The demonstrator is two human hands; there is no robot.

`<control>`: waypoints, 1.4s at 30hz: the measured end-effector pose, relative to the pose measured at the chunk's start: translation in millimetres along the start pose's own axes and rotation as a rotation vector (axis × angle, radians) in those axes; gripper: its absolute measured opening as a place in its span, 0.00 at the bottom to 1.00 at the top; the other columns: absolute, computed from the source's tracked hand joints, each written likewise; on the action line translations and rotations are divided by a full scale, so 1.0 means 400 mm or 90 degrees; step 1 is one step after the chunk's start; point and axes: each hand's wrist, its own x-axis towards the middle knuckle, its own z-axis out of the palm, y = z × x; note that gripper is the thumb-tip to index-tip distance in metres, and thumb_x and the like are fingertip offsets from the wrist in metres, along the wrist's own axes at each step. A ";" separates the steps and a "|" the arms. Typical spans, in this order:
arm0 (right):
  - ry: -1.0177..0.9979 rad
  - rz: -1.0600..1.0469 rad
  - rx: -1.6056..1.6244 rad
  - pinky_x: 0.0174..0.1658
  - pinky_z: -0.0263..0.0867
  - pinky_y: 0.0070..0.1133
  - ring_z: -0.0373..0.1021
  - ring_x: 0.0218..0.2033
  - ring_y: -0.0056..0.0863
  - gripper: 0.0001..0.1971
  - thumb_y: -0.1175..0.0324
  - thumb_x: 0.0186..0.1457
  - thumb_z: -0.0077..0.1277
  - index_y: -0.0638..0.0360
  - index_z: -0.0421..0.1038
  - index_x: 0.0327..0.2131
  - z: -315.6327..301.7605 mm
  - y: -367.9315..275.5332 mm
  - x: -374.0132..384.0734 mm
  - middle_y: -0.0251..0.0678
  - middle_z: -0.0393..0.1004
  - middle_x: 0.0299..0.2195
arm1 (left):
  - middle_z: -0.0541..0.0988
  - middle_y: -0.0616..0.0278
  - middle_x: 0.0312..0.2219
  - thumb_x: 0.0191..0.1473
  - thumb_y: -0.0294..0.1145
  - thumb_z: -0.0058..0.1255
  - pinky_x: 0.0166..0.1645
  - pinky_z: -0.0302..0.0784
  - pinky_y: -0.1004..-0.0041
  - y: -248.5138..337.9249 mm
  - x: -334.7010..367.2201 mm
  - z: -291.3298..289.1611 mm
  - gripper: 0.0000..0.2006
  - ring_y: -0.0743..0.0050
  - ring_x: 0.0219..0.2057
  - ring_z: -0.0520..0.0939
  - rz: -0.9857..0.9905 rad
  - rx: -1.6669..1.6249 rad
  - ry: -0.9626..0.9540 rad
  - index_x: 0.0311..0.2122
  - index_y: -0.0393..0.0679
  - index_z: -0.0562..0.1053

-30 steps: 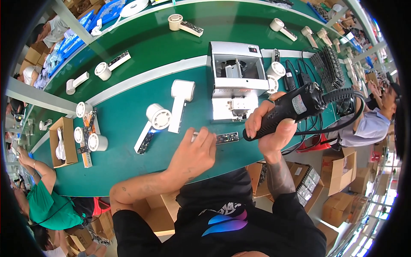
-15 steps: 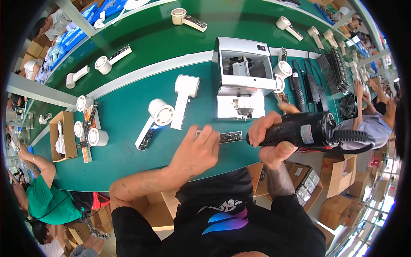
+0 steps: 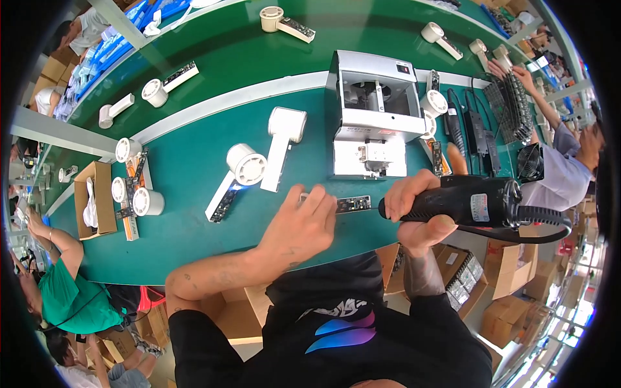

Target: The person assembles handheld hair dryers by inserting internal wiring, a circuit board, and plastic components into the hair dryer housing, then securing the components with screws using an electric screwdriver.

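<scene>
My left hand [image 3: 301, 223] is closed over the fan end of a white handheld fan lying on the bench. The covered end cannot be seen; its handle sticks out to the right, with a dark circuit board [image 3: 353, 204] exposed. In my right hand [image 3: 409, 194] is a thick black electric screwdriver [image 3: 479, 202], held almost level. Its nose points left towards the board, and a bit cannot be made out. Beyond my hands stands a silver screw feeder [image 3: 372, 129]. Two more white fans lie left of it, one with its board showing [image 3: 223, 202], the other white-sided [image 3: 277, 161].
Several fans cluster at the bench's left by a cardboard box [image 3: 107, 223]. A green conveyor [image 3: 213, 45] carrying fans runs along the far side. Right of the feeder are more fans, a second black tool [image 3: 455, 126], cables and a wire rack [image 3: 511, 110]. Co-workers sit at both sides.
My hands keep their grips, and the screwdriver sits slightly further right and lower in the picture. The view has shifted a little. At far right, a co-worker's hands have moved up to the rack and conveyor.
</scene>
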 end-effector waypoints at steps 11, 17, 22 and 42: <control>-0.029 -0.019 0.033 0.16 0.61 0.21 0.61 0.14 0.22 0.40 0.28 0.53 0.54 0.49 0.57 0.53 -0.023 0.013 -0.009 0.30 0.63 0.20 | 0.75 0.57 0.35 0.48 0.27 0.56 0.49 0.71 0.62 0.000 0.003 -0.004 0.16 0.60 0.47 0.73 -0.004 -0.008 0.000 0.43 0.31 0.80; -0.076 -0.037 0.117 0.16 0.62 0.22 0.61 0.13 0.22 0.44 0.24 0.53 0.48 0.50 0.55 0.57 -0.032 -0.010 0.025 0.31 0.62 0.19 | 0.76 0.57 0.35 0.48 0.28 0.56 0.48 0.72 0.63 -0.015 0.003 -0.012 0.17 0.60 0.46 0.74 0.017 -0.006 -0.046 0.44 0.32 0.79; -0.027 -0.105 0.011 0.16 0.60 0.20 0.61 0.12 0.21 0.45 0.28 0.57 0.47 0.60 0.52 0.59 0.055 -0.050 0.147 0.31 0.63 0.17 | 0.76 0.57 0.38 0.48 0.29 0.58 0.48 0.72 0.64 -0.004 0.016 0.008 0.18 0.61 0.46 0.75 0.004 -0.034 0.040 0.45 0.35 0.79; -0.139 0.016 0.116 0.17 0.62 0.21 0.63 0.13 0.23 0.43 0.36 0.56 0.57 0.70 0.54 0.52 0.150 0.031 0.067 0.36 0.65 0.16 | 0.78 0.59 0.37 0.45 0.46 0.68 0.52 0.70 0.65 -0.054 -0.011 -0.127 0.29 0.63 0.48 0.76 -0.126 -0.073 -0.093 0.49 0.36 0.76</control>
